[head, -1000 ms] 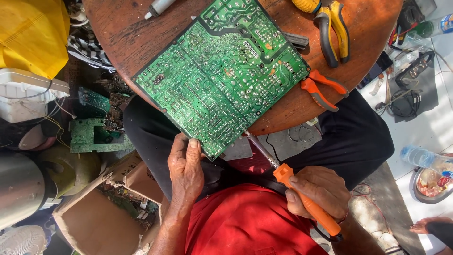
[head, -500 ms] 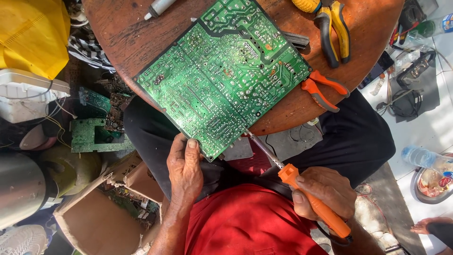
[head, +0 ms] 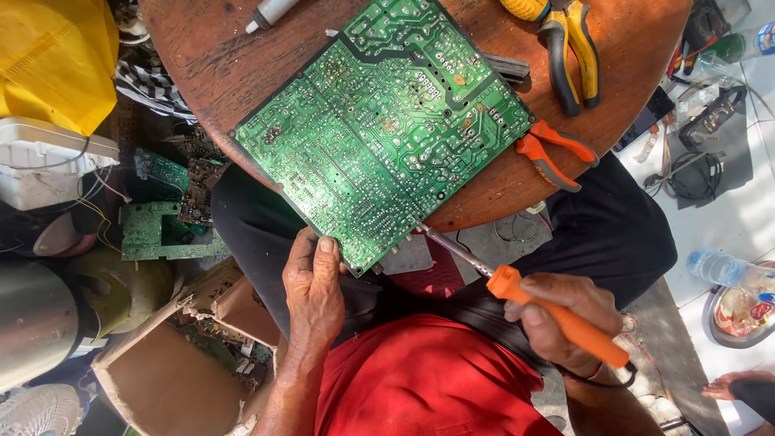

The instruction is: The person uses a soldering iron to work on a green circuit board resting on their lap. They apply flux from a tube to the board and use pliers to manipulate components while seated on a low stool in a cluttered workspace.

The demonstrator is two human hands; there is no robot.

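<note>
the left hand pinches the near corner of the green circuit board with its thumb on top. the right hand is closed around an orange soldering iron, its tip touching the board edge. the board lies on the round wooden tabletop, orange pliers just beside it, yellow pliers further away.

A glossy green circuit board speckled with shiny metal solder lies on a worn, matt brown wooden round table.

Single head-worn view, straight down and close over the round wooden table and lap.
</note>
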